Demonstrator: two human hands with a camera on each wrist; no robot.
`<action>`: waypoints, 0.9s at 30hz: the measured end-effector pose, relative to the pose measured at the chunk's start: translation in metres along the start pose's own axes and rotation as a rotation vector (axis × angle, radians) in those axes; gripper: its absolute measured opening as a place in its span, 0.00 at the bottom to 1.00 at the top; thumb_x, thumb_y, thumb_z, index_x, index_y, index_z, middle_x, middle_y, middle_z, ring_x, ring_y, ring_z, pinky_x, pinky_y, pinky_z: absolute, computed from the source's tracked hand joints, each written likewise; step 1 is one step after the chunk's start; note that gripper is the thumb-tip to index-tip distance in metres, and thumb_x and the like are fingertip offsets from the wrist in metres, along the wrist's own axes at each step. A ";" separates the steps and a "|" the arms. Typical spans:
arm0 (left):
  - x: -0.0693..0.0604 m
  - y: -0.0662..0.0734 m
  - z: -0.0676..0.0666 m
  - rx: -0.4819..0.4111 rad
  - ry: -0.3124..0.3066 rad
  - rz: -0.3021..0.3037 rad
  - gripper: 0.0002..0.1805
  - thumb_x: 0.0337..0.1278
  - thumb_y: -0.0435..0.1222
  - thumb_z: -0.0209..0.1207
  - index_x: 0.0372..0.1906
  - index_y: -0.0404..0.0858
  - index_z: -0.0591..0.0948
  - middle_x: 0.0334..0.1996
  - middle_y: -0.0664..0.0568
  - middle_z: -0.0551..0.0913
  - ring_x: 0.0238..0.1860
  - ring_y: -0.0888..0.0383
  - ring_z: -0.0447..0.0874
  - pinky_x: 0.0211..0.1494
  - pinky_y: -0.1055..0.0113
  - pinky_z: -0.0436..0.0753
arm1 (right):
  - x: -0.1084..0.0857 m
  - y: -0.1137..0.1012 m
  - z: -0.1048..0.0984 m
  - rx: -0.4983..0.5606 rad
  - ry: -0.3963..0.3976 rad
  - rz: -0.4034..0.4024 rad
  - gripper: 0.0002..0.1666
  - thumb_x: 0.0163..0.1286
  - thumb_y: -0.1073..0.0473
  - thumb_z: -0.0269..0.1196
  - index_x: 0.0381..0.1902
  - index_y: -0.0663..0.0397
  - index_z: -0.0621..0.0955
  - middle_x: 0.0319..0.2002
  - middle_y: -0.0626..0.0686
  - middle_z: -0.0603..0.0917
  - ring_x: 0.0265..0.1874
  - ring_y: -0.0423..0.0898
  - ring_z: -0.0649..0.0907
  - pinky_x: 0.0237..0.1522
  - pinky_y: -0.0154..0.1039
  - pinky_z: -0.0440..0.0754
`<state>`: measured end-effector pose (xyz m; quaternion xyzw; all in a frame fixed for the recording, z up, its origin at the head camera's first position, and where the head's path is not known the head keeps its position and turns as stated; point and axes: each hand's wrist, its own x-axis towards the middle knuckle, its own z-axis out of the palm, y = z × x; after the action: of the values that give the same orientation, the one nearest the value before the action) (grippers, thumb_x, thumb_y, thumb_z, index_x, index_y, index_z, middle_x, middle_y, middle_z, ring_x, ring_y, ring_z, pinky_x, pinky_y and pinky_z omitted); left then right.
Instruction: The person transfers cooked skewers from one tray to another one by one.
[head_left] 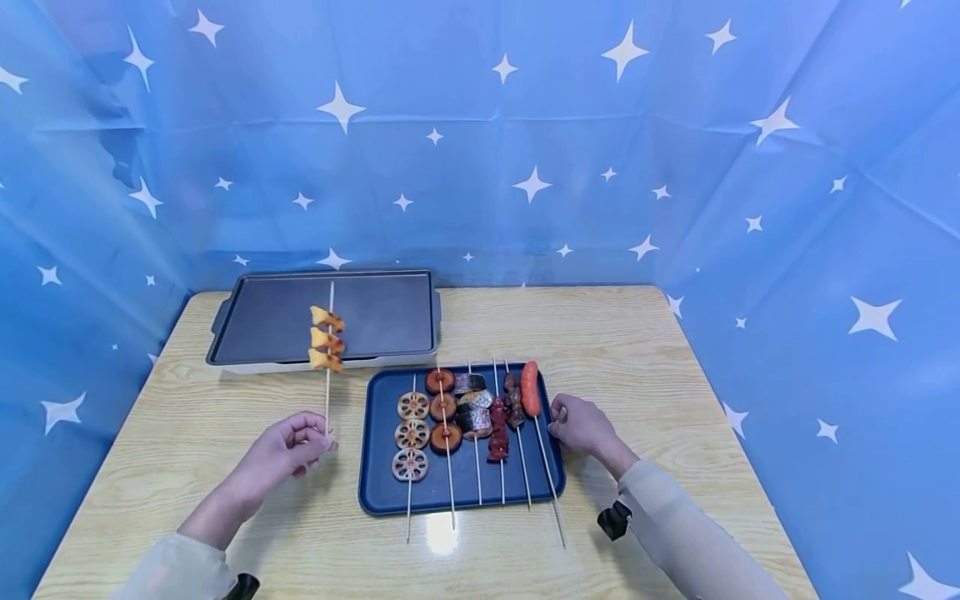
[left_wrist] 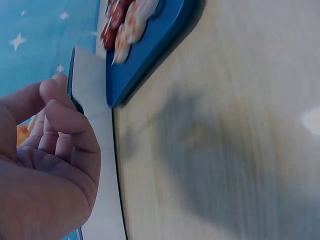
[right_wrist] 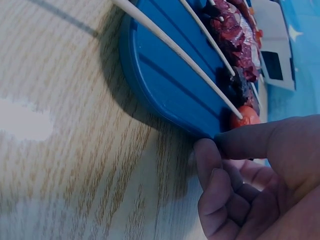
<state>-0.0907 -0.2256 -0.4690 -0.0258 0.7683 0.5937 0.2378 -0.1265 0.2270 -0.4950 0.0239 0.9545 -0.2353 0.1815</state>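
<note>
In the head view my left hand (head_left: 283, 448) pinches the lower stick of a skewer with browned yellow chunks (head_left: 327, 340), upright in the air left of the blue tray (head_left: 381, 487). The left wrist view shows the same hand (left_wrist: 57, 160) with its fingers curled, but hides most of the skewer. At the tray's right edge, my right hand (head_left: 587, 429) pinches the rim between thumb and finger, seen closer in the right wrist view (right_wrist: 255, 180). Side by side on the tray lie several skewers, among them lotus root slices (head_left: 412, 435), round brown slices (head_left: 444, 408) and a sausage (head_left: 529, 389).
Behind the left hand, a dark flat griddle (head_left: 273, 317) with a pale base stands at the table's back left. Several skewer sticks overhang the tray's front edge above the wooden table (head_left: 600, 333). A blue star-patterned curtain (head_left: 480, 192) closes off the back and sides.
</note>
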 end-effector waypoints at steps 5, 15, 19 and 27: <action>-0.004 -0.001 0.015 0.017 -0.043 -0.013 0.18 0.63 0.37 0.60 0.49 0.30 0.71 0.33 0.51 0.82 0.29 0.58 0.76 0.29 0.68 0.74 | -0.001 -0.001 -0.002 -0.011 0.017 -0.021 0.07 0.58 0.62 0.64 0.29 0.53 0.74 0.20 0.48 0.79 0.22 0.44 0.79 0.26 0.36 0.69; -0.012 -0.008 0.031 0.040 -0.142 0.039 0.16 0.64 0.37 0.59 0.46 0.29 0.72 0.30 0.51 0.79 0.26 0.60 0.75 0.26 0.69 0.73 | -0.001 -0.001 -0.002 -0.007 0.009 -0.019 0.07 0.58 0.63 0.64 0.29 0.53 0.74 0.17 0.47 0.80 0.19 0.42 0.79 0.25 0.36 0.69; -0.015 -0.015 0.034 0.040 -0.186 0.056 0.15 0.63 0.35 0.59 0.46 0.27 0.72 0.31 0.50 0.80 0.25 0.62 0.74 0.26 0.69 0.73 | -0.001 -0.001 -0.001 -0.007 0.005 -0.015 0.07 0.58 0.63 0.64 0.29 0.52 0.74 0.18 0.47 0.80 0.20 0.42 0.79 0.25 0.36 0.69; -0.020 -0.026 0.035 0.068 -0.236 0.022 0.15 0.63 0.35 0.59 0.47 0.28 0.73 0.32 0.47 0.82 0.27 0.62 0.76 0.25 0.68 0.73 | 0.000 -0.002 -0.002 -0.007 0.002 -0.002 0.07 0.58 0.63 0.64 0.29 0.52 0.74 0.19 0.47 0.80 0.21 0.43 0.80 0.26 0.36 0.70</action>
<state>-0.0525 -0.2056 -0.4914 0.0607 0.7551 0.5686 0.3208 -0.1271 0.2260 -0.4924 0.0226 0.9556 -0.2322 0.1802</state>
